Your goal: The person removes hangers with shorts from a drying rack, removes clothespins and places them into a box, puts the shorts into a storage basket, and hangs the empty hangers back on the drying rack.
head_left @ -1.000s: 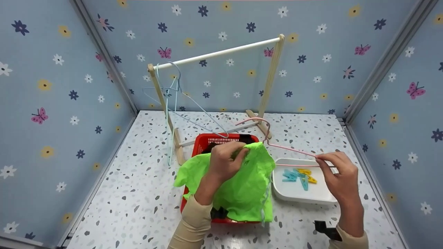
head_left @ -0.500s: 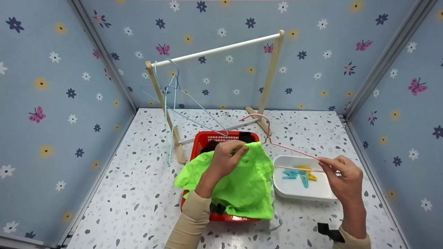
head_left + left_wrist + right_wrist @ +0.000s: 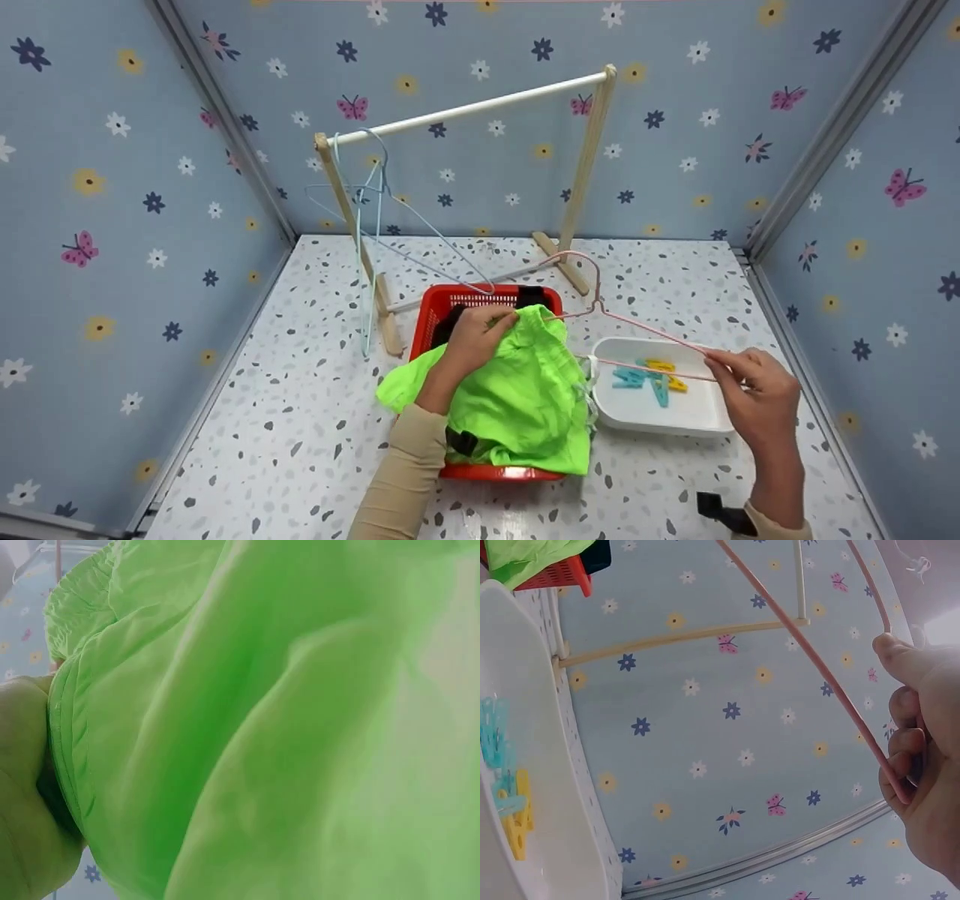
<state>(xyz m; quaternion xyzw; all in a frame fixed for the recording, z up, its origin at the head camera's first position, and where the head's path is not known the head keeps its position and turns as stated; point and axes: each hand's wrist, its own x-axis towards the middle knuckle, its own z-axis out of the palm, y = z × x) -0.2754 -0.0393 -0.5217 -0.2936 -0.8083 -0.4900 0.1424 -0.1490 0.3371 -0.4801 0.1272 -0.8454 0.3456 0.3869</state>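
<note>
Bright green shorts (image 3: 517, 390) with a gathered waistband and a white drawstring (image 3: 591, 382) drape over the red basket. My left hand (image 3: 474, 337) pinches the waistband edge between thumb and fingers. In the left wrist view the green cloth (image 3: 225, 727) fills most of the picture. On the right, my right hand (image 3: 763, 390) holds a pink hanger (image 3: 652, 330) by its right end. The hanger's left end runs into the waist opening, where the cloth hides its tip. Fingers curl round the lower bar of the hanger (image 3: 802, 641) in the right wrist view.
Behind stands a wooden rack with a white rail (image 3: 480, 109); light blue and mint hangers (image 3: 442, 232) hang at its left end. The red basket (image 3: 427, 315) holds dark cloth. A white tray (image 3: 660, 427) with blue and yellow clothespins (image 3: 660, 375) sits right.
The pink hanger and my right hand have moved right and slightly down. My left hand has shifted a little left with the waistband. The hanger's left arm now shows at the waist opening.
</note>
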